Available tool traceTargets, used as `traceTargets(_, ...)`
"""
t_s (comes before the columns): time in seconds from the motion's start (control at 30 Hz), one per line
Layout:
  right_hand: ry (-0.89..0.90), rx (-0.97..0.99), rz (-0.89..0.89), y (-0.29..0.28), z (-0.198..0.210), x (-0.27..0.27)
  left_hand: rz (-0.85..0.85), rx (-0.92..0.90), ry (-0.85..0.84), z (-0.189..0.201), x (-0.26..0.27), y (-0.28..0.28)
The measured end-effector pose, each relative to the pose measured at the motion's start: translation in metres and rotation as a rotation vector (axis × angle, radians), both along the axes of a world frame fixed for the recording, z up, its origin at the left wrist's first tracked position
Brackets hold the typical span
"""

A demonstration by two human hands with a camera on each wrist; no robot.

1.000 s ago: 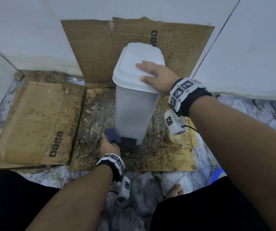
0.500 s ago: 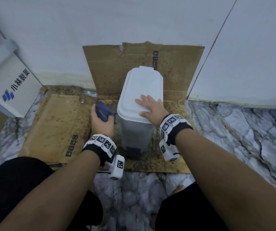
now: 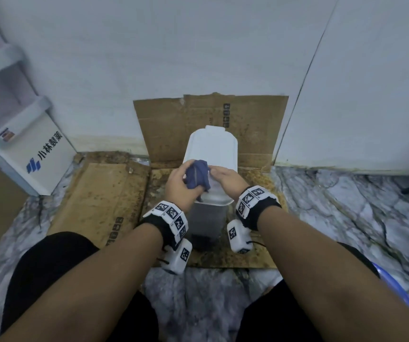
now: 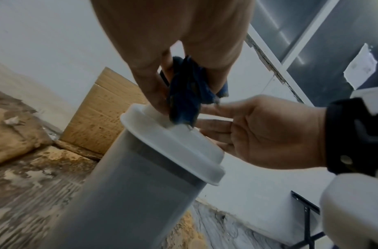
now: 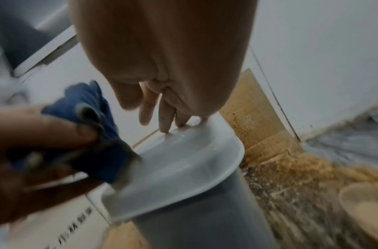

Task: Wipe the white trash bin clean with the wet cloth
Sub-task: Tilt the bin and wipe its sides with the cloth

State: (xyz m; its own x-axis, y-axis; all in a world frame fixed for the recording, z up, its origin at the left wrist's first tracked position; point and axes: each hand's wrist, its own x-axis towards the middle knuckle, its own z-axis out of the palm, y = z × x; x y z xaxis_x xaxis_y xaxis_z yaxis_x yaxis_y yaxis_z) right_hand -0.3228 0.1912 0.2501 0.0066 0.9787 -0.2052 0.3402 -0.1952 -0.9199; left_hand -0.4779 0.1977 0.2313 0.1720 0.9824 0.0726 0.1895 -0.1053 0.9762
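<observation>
Bunching the dark-blue wet cloth (image 3: 197, 175), left grip (image 3: 182, 186) clutches it on the white bin's (image 3: 212, 149) lid; right grip (image 3: 226, 180) spread.

Marble-patterned floor (image 3: 346, 218) fills the lower frame — stained flattened cardboard (image 3: 99, 201) lies at centre, the white trash bin (image 3: 212, 149) upright on it, a white box (image 3: 38, 156) at left.

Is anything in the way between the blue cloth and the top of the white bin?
Nothing visible. The left hand grips the blue cloth right over the bin lid, its lower end about touching. The right hand rests on the lid beside it.
</observation>
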Motion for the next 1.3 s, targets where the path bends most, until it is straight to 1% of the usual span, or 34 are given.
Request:
traceTargets(0.1, 0.348, -0.074, -0.106, -0.01, 0.004, -0.001, -0.064, -0.034, -0.019, 0.004, 0.013, -0.005)
traceTargets(0.17, 0.501, -0.086, -0.151, -0.017, 0.004, 0.001, -0.093, -0.076, -0.05, 0.005, 0.022, -0.008)
traceTargets(0.2, 0.534, -0.069, -0.159, -0.019, 0.001, 0.003, -0.106, -0.095, -0.064, 0.006, 0.027, -0.009)
traceTargets(0.27, 0.542, -0.021, -0.188, -0.023, -0.004, 0.008, -0.143, -0.133, -0.081, 0.007, 0.035, -0.011)
traceTargets(0.4, 0.574, 0.054, -0.266, -0.031, -0.019, 0.023, -0.27, -0.189, -0.094, 0.011, 0.045, -0.015)
traceTargets(0.47, 0.637, 0.064, -0.326, -0.038, -0.025, 0.03, -0.303, -0.17, -0.071, 0.011, 0.05, -0.013)
traceTargets(0.5, 0.681, 0.06, -0.354, -0.04, -0.027, 0.033, -0.293, -0.155, -0.057, 0.012, 0.053, -0.012)
traceTargets(0.57, 0.757, 0.049, -0.405, -0.045, -0.03, 0.04, -0.234, -0.119, 0.031, 0.011, 0.058, -0.007)
traceTargets(0.63, 0.794, 0.035, -0.461, -0.049, -0.033, 0.045, -0.193, -0.025, 0.245, 0.006, 0.06, -0.003)
traceTargets(0.73, 0.86, 0.031, -0.549, -0.053, -0.037, 0.051, -0.281, 0.204, 0.587, -0.011, 0.06, 0.006)
traceTargets(0.8, 0.903, 0.028, -0.596, -0.055, -0.037, 0.053, -0.332, 0.313, 0.779, -0.02, 0.055, 0.014)
traceTargets(0.9, 0.961, 0.012, -0.64, -0.057, -0.038, 0.056, -0.364, 0.437, 0.95, -0.024, 0.045, 0.026)
traceTargets(1.0, 0.982, -0.035, -0.655, -0.058, -0.042, 0.056, -0.388, 0.482, 1.006, -0.017, 0.036, 0.031)
traceTargets(1.1, 0.99, -0.077, -0.668, -0.055, -0.047, 0.054, -0.359, 0.49, 1.022, -0.007, 0.024, 0.034)
traceTargets(1.23, 1.01, -0.144, -0.649, -0.048, -0.053, 0.044, -0.259, 0.427, 0.958, -0.005, -0.002, 0.04)
traceTargets(1.3, 1.024, -0.186, -0.674, -0.04, -0.057, 0.034, -0.208, 0.389, 0.923, -0.006, -0.012, 0.046)
